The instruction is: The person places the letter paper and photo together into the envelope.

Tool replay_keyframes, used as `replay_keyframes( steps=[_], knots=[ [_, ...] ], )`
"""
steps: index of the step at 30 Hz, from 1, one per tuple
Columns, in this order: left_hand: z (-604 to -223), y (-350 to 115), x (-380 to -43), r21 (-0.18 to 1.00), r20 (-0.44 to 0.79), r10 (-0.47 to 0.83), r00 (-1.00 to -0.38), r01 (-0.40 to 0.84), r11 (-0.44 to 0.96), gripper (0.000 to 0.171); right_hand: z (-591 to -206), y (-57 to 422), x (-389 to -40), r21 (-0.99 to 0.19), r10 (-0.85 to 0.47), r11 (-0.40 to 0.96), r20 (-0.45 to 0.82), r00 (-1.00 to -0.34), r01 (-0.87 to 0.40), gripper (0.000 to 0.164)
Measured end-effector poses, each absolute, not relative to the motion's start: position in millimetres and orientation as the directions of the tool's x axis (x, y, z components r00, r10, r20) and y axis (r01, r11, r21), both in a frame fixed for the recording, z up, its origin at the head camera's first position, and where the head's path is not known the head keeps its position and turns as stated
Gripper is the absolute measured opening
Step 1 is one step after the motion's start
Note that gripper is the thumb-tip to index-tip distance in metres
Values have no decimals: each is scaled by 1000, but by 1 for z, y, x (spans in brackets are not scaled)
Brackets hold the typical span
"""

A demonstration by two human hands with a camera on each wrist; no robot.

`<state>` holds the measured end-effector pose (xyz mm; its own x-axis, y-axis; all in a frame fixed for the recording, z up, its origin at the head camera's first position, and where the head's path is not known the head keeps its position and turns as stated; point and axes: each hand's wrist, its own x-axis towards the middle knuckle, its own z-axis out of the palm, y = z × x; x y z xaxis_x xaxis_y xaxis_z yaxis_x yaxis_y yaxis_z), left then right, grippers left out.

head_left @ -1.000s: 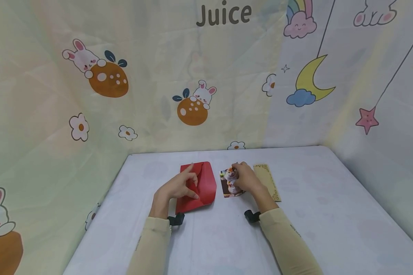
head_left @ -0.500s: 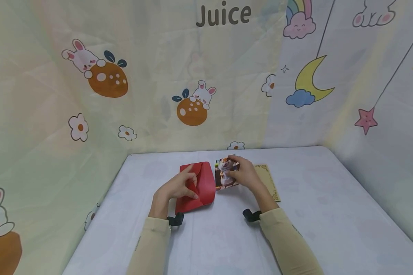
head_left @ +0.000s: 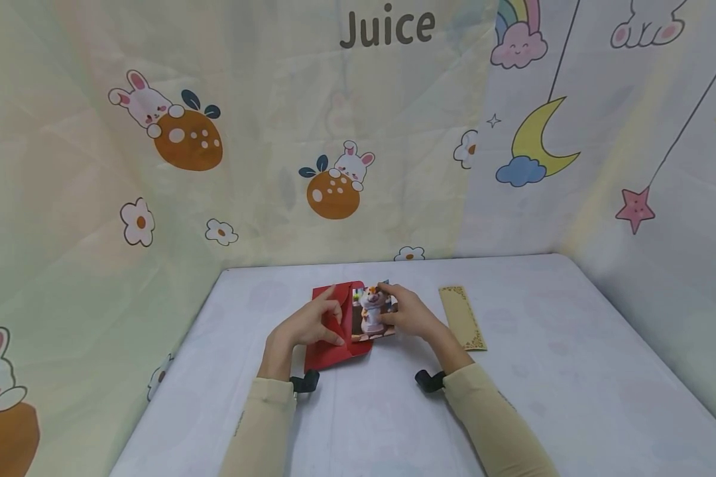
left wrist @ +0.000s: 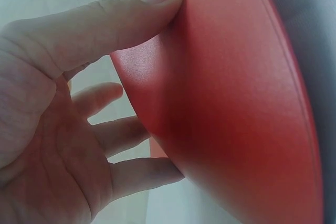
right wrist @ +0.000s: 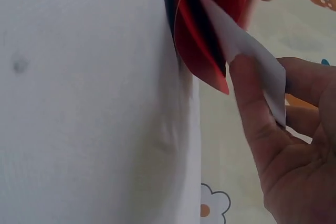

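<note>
A red envelope [head_left: 328,354] lies on the table with its flap open toward the right. My left hand [head_left: 306,324] grips it, thumb spread from the fingers; in the left wrist view the thumb [left wrist: 121,24] presses on the red paper. Between the thumb and fingers of my right hand [head_left: 414,315] is a photo card [head_left: 366,321] showing a white animal figure. In the head view the card overlaps the envelope's flap. In the right wrist view the card's pale back [right wrist: 236,40] reaches into the envelope's mouth; its far edge is hidden there.
A gold, narrow card with a patterned border [head_left: 462,318] lies to the right of my right hand. The white-covered table [head_left: 358,424] ends at a printed cloth backdrop [head_left: 262,185] behind and at the sides.
My right hand has lifted the photo card and moved it left, from beside the envelope to over its flap. The left hand and envelope stay in place.
</note>
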<state>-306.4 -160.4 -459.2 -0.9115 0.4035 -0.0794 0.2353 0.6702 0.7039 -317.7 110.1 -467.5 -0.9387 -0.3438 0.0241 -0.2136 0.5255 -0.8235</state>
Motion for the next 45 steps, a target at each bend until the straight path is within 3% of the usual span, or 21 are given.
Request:
replay_keyframes(
  steps=[11, 17, 25, 28, 34, 40, 45],
  knots=[
    [-458, -159, -306, 701, -96, 382, -919, 210, 681, 32, -471, 100, -316, -800, -340, 550, 45, -939, -238, 73],
    [-457, -156, -306, 694, -61, 413, -909, 259, 672, 31, -472, 96, -315, -778, -318, 576, 70, -946, -251, 74],
    [-457, -152, -306, 695, -37, 443, -896, 295, 655, 31, -472, 94, -317, -754, -278, 597, 125, -952, -274, 34],
    [-458, -152, -306, 694, -38, 443, -896, 295, 657, 32, -472, 94, -317, -775, -294, 573, 110, -949, -267, 26],
    [-458, -151, -306, 697, -37, 436, -899, 290, 656, 33, -474, 95, -317, -817, -330, 540, 16, -944, -202, 44],
    [-458, -151, -305, 698, -60, 430, -901, 270, 663, 32, -473, 94, -314, -899, -399, 424, -75, -914, -111, 66],
    [-459, -151, -305, 700, -62, 434, -899, 271, 661, 31, -475, 91, -312, -884, -447, 445, -78, -891, -146, 77]
  ],
)
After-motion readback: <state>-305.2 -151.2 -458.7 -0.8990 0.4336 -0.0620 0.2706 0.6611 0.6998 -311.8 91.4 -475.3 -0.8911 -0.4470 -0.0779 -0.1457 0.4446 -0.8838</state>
